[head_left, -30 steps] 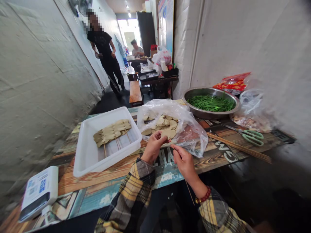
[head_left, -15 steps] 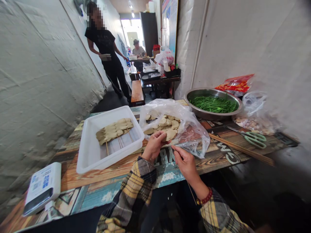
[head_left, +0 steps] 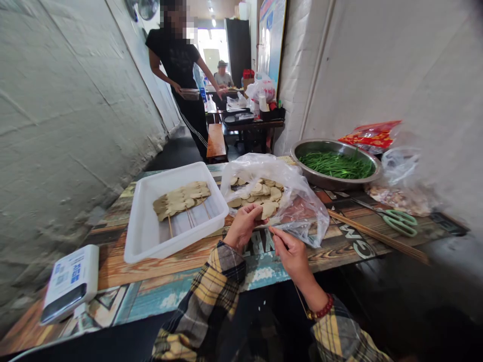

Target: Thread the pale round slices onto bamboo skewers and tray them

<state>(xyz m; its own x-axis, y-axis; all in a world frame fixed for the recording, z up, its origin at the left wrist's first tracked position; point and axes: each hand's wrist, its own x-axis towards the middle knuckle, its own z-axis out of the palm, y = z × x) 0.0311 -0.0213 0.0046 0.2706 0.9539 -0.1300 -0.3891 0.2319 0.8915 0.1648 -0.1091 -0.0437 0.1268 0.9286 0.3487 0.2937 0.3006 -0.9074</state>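
Observation:
My left hand (head_left: 242, 225) pinches a thin, round beige slice (head_left: 260, 213) at the front of a clear plastic bag. In my right hand (head_left: 292, 255) is a thin wooden skewer (head_left: 301, 299), whose upper end points at the slice; whether the tip touches it I cannot tell. Behind my fingers, the open plastic bag (head_left: 320, 223) holds a loose heap of beige slices (head_left: 260, 189). To the left stands a white plastic tray (head_left: 132, 246), where skewered slices (head_left: 181, 200) lie in an overlapping row with their sticks toward me.
A metal basin (head_left: 334, 182) of green stalks (head_left: 335, 165) stands at the back right. Green-handled scissors (head_left: 402, 221), a bundle of wooden skewers (head_left: 379, 236) and filled plastic bags (head_left: 398, 193) are at the right. A white device (head_left: 71, 281) stands front left. A person (head_left: 175, 65) stands beyond the table.
The standing person has come closer, a container in one hand. The whole view has shifted slightly. My hands keep nearly the same pose, still holding slice and skewer.

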